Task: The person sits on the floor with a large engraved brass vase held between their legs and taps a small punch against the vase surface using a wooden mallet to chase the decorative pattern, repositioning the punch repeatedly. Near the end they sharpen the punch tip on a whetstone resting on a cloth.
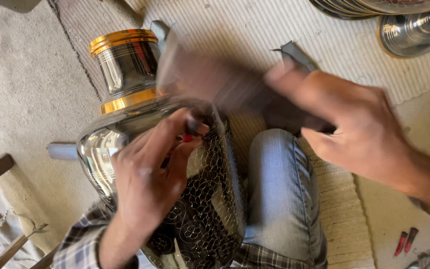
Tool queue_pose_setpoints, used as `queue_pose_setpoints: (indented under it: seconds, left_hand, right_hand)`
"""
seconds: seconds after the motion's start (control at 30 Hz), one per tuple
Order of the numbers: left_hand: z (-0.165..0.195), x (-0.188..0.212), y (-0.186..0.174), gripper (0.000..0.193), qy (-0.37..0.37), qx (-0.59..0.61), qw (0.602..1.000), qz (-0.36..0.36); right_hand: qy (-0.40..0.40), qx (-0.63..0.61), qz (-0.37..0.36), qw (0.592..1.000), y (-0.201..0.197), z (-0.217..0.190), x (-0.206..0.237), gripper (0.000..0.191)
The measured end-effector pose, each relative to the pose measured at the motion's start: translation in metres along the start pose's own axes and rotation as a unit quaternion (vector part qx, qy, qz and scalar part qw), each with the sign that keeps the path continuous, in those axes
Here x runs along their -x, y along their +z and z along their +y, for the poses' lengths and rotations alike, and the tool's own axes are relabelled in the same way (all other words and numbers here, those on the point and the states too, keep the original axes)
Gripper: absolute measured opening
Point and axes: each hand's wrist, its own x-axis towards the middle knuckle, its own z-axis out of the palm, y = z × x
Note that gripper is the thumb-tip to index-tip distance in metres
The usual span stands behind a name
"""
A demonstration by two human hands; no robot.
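Two hands working on one metal vase: polished body with gold bands, lying on lap against jeans-clad knee, neck pointing far. Left hand pinching small chisel with red mark, tip pressing on engraved floral surface at centre. Right hand clenching dark hammer, blurred in mid-swing. Judgement: keeping chisel steady and upright, strikes light and even, vase braced against knee so pattern line is not slipping. Two red sticks lying near right on floor.
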Motion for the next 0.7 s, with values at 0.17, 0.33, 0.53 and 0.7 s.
queue_pose_setpoints:
  seconds: [0.17,0.33,0.53,0.7]
  left_hand:
    - [0.011,0.023,0.011,0.028,-0.072,0.026,0.99,0.122]
    - [0.01,0.029,0.014,0.029,-0.083,0.014,0.987,0.136]
    - [-0.002,0.027,0.021,0.027,-0.085,0.068,0.981,0.162]
    - [0.002,0.032,0.026,0.027,-0.034,0.1,0.977,0.185]
  right_hand:
    - [-0.034,0.095,-0.071,0.992,-0.034,-0.027,-0.035,0.082]
    - [-0.06,0.149,-0.089,0.983,-0.051,-0.061,-0.075,0.079]
    - [-0.012,-0.007,-0.063,0.998,-0.049,-0.047,-0.059,0.076]
    - [-0.02,0.001,-0.039,0.999,-0.059,-0.04,-0.047,0.082]
